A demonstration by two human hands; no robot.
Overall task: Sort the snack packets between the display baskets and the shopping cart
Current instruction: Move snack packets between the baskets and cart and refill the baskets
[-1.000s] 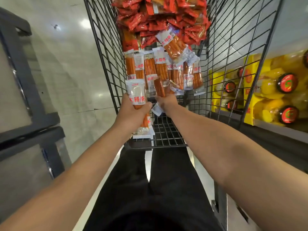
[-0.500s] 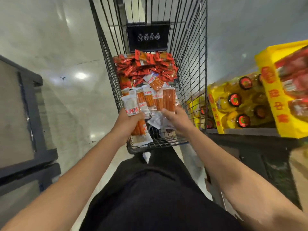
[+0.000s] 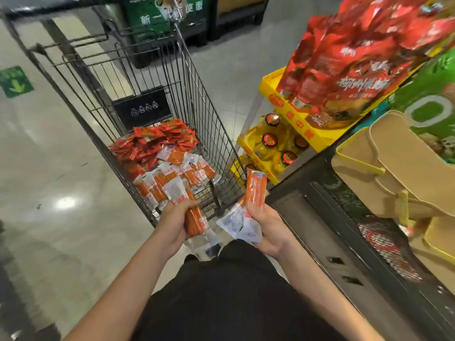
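Note:
The wire shopping cart (image 3: 194,99) stands in front of me, its floor piled with red snack packets (image 3: 152,141) at the far end and orange sausage-stick packets (image 3: 172,175) nearer me. My left hand (image 3: 172,225) grips a bunch of orange stick packets (image 3: 194,217) at the cart's near edge. My right hand (image 3: 268,227) holds more orange stick packets (image 3: 254,190) upright, lifted clear of the cart to its right. A beige display basket (image 3: 394,173) sits on the shelf at the right.
Yellow trays (image 3: 290,112) with dark-capped bottles and large red bags (image 3: 344,57) stand right of the cart. A dark shelf unit (image 3: 344,242) runs along the right. Polished floor (image 3: 49,168) lies to the left, and a green bin (image 3: 162,18) stands beyond the cart.
Both hands lifted out of the cart with packets in them. My view swung up and to the right, bringing the shelf and beige basket into sight.

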